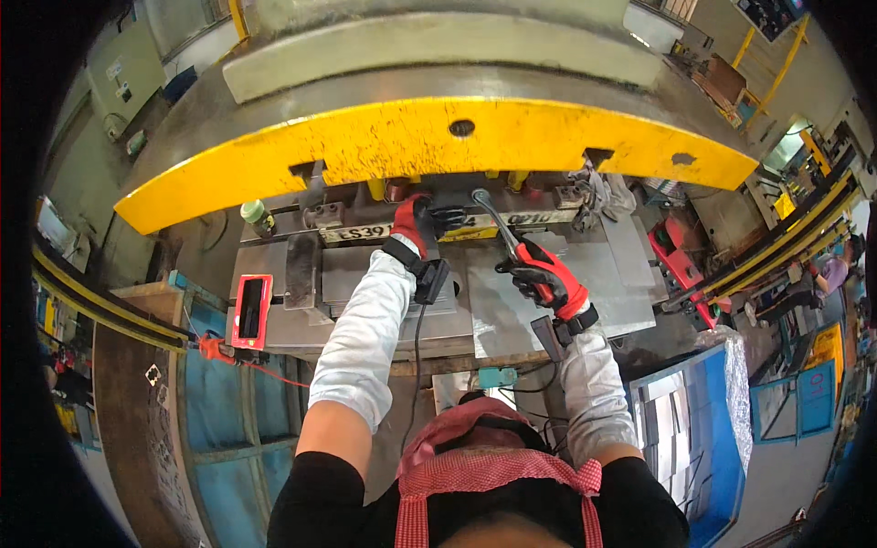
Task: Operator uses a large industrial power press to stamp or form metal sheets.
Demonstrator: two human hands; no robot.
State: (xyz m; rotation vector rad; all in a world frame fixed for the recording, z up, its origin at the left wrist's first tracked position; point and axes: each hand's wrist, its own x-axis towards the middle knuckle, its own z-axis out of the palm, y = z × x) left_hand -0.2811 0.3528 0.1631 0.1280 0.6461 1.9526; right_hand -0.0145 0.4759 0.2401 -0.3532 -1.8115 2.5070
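Ratchet wrench likely feels stiff and weighty, best held by the handle, where your right hand curls shut before the yellow press beam, your left hand's fingers reaching out, hold unclear.

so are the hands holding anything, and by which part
The right hand holds a wrench by its handle; whether the left hand holds anything can't be told.

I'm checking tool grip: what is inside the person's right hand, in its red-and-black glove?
A long silver metal wrench is in the right hand; its round head and shaft show, but the gripped part is mostly covered.
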